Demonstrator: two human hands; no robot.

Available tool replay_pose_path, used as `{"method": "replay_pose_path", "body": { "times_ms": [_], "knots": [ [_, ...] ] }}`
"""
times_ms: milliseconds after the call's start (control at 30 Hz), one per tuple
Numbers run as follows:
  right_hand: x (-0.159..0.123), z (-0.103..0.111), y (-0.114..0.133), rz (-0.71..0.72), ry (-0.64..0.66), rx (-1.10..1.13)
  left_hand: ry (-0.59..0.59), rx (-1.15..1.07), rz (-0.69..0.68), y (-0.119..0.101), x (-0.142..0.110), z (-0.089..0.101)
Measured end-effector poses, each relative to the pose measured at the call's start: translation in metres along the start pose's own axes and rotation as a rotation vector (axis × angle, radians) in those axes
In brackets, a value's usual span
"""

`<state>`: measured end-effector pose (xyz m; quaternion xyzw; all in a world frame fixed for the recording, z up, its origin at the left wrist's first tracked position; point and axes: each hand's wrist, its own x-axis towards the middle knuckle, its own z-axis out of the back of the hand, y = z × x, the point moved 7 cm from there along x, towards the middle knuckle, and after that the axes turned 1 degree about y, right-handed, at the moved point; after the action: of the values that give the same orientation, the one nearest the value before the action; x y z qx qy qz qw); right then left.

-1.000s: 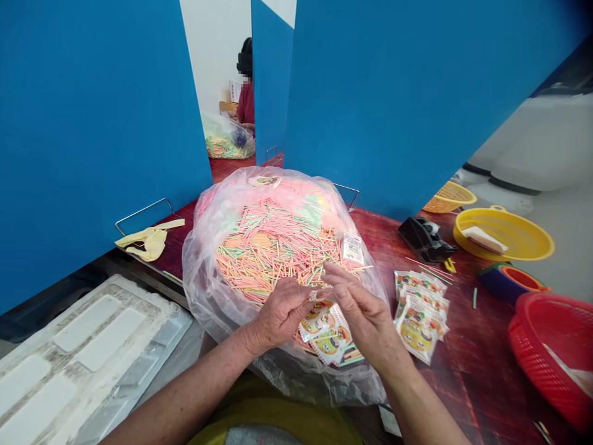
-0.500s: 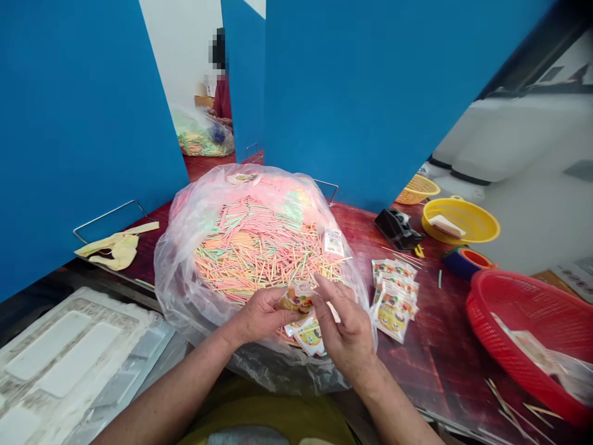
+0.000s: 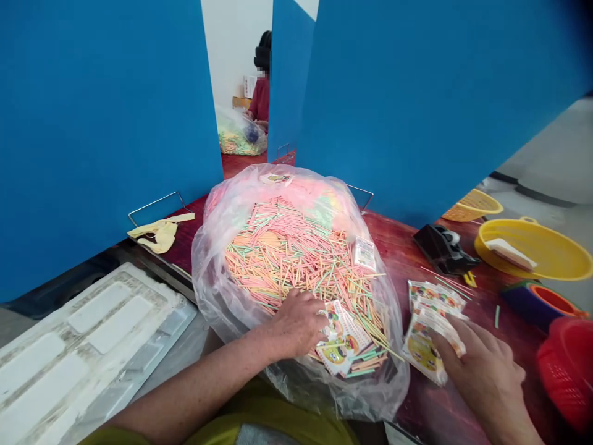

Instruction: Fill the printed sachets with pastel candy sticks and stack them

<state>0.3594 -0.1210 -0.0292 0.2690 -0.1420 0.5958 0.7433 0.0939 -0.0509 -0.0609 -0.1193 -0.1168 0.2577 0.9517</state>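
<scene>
Fingers [image 3: 319, 316] of the left hand [image 3: 296, 326] are lying half-curled over the near part of the coloured sticks [image 3: 296, 247], at the left edge of the printed packets [image 3: 340, 355] inside the plastic bag [image 3: 208, 272]; whether they are gripping anything, the head view is not showing. On the right, the right hand [image 3: 486, 364] is reaching over the packet stack [image 3: 424, 355] on the red table [image 3: 393, 228], its thumb and fingers slightly parted around the top packet; whether they are pinching it is not clear.

Good handling is probably calling for a light hold on a sealed edge, since the thin wrapper is likely creasing under a firm press. The stacked packets are overlapping like a fan, so a level, gentle touch is best for keeping them from sliding. A thin stick is poking from the bag just beside the stack; it is worth keeping clear of the packets.
</scene>
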Motion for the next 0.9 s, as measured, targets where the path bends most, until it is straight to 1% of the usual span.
{"method": "replay_pose_path", "body": {
  "times_ms": [33, 67, 100, 167, 200, 233, 267, 333, 400, 433, 533, 600, 700, 800, 900],
  "knots": [
    [0.006, -0.005, 0.021, 0.086, -0.028, -0.027, 0.015, 0.029, -0.014, -0.001, -0.002, -0.001],
    [0.011, -0.011, 0.051, 0.199, -0.043, 0.013, 0.028, 0.038, -0.039, -0.003, -0.004, -0.001],
    [0.015, -0.021, 0.086, 0.32, 0.003, 0.082, 0.038, 0.034, -0.072, -0.005, -0.007, 0.0],
    [0.021, -0.048, 0.157, 0.515, 0.231, 0.12, 0.036, 0.021, -0.132, -0.005, -0.015, 0.007],
    [0.024, -0.059, 0.186, 0.565, 0.324, 0.138, 0.024, 0.018, -0.135, -0.002, -0.021, 0.013],
    [0.027, -0.069, 0.211, 0.592, 0.399, 0.146, 0.007, 0.018, -0.11, 0.006, -0.028, 0.019],
    [0.029, -0.079, 0.231, 0.606, 0.473, 0.134, -0.013, 0.023, -0.062, 0.016, -0.036, 0.026],
    [0.032, -0.098, 0.257, 0.612, 0.591, 0.078, -0.067, 0.046, 0.08, 0.044, -0.053, 0.042],
    [0.032, -0.114, 0.273, 0.617, 0.672, 0.009, -0.107, 0.095, 0.217, 0.07, -0.069, 0.054],
    [0.032, -0.121, 0.279, 0.619, 0.692, -0.016, -0.112, 0.126, 0.265, 0.081, -0.076, 0.057],
    [0.031, -0.136, 0.29, 0.645, 0.752, -0.065, -0.086, 0.199, 0.341, 0.1, -0.084, 0.058],
    [0.032, -0.14, 0.293, 0.659, 0.781, -0.101, -0.066, 0.212, 0.346, 0.103, -0.083, 0.055],
    [0.034, -0.141, 0.296, 0.673, 0.787, -0.118, -0.063, 0.197, 0.341, 0.104, -0.082, 0.051],
    [0.027, -0.145, 0.303, 0.703, 0.811, -0.11, -0.079, 0.146, 0.333, 0.105, -0.084, 0.051],
    [0.02, -0.147, 0.305, 0.731, 0.769, -0.148, -0.121, 0.093, 0.353, 0.108, -0.089, 0.056]
  ]
}}
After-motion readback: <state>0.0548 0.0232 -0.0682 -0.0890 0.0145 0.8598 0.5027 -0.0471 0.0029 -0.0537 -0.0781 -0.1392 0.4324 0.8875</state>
